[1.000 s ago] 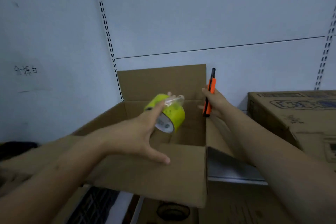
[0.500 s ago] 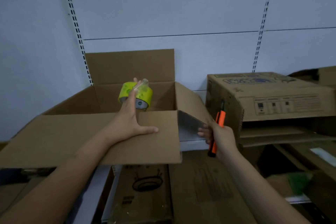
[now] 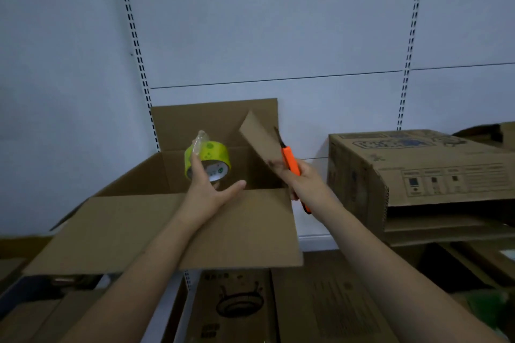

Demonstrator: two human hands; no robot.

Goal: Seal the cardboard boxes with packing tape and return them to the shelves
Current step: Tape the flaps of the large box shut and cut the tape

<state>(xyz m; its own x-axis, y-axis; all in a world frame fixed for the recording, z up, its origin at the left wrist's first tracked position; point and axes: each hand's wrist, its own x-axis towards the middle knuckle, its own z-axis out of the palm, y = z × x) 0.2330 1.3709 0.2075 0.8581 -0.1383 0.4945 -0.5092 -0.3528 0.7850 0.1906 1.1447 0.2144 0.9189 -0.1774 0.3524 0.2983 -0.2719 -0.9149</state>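
An open cardboard box (image 3: 133,220) stands on the shelf in front of me, its near flap folded outward and its far flap upright. My left hand (image 3: 207,189) holds a yellow-green roll of packing tape (image 3: 209,160) over the box's opening, fingers through the core and thumb spread. My right hand (image 3: 302,178) grips an orange utility knife (image 3: 291,163) and pushes the box's right side flap (image 3: 260,138) up and inward.
A second, printed cardboard box (image 3: 423,172) lies on the shelf to the right, its front open. More flattened and printed boxes (image 3: 237,303) sit on the level below. White wall panels with slotted shelf rails (image 3: 407,64) rise behind.
My right hand rose from below the right flap and lifted that flap up and inward with the knife. The left hand with the tape stayed over the box.
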